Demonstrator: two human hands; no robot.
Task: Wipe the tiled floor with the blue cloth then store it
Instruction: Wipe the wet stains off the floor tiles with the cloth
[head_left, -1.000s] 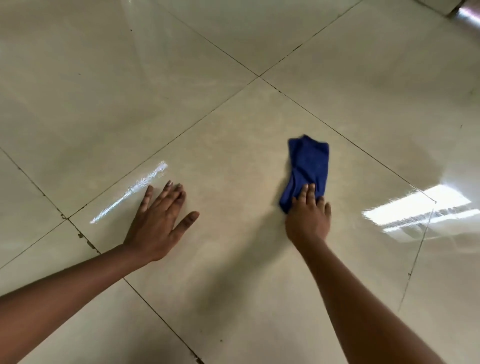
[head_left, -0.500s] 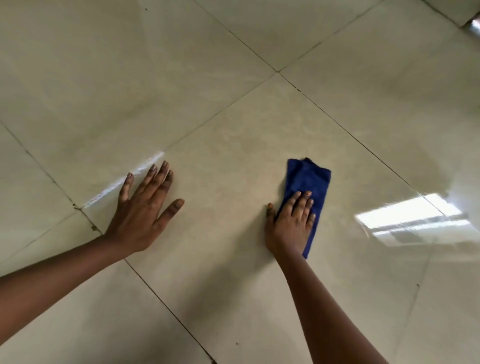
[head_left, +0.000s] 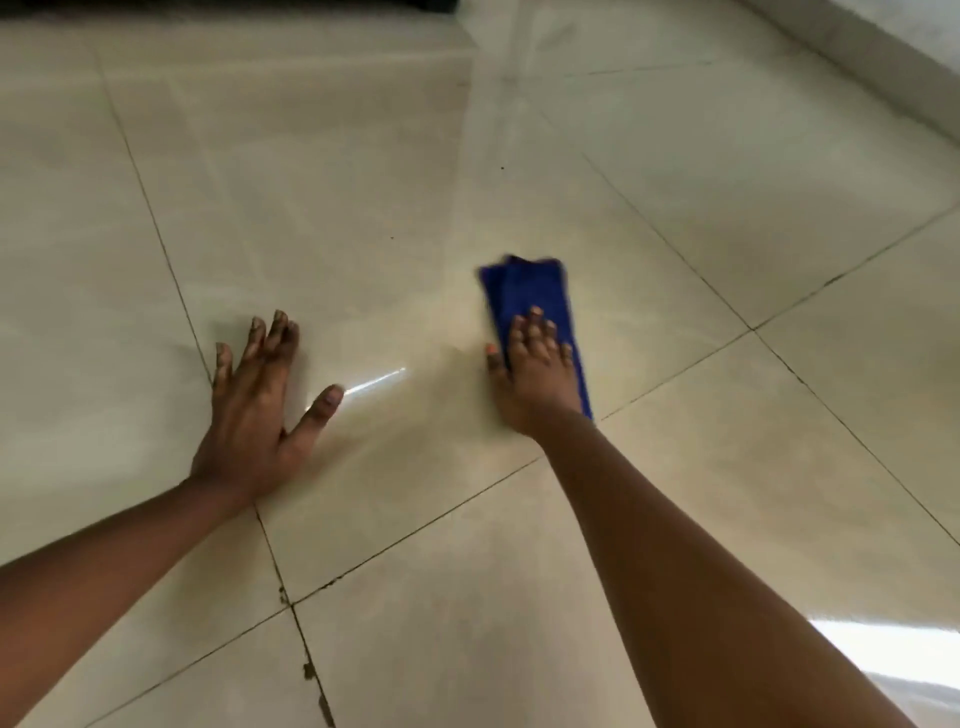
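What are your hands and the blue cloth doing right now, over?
Right hand flat on blue cloth, pressing it to the tiled floor. Left hand open, braced on floor. Nothing in the way.

soft, even indoor light on the glossy floor tiles (head_left: 675, 467); a thin bright streak of glare (head_left: 376, 382) sits just beside my left hand (head_left: 254, 415); a broad white reflection (head_left: 904, 654) burns out the lower right corner; my right hand (head_left: 535, 374) and the blue cloth (head_left: 530, 296) are smeared by motion blur; faint shadows under both palms; grout lines bow toward the edges.
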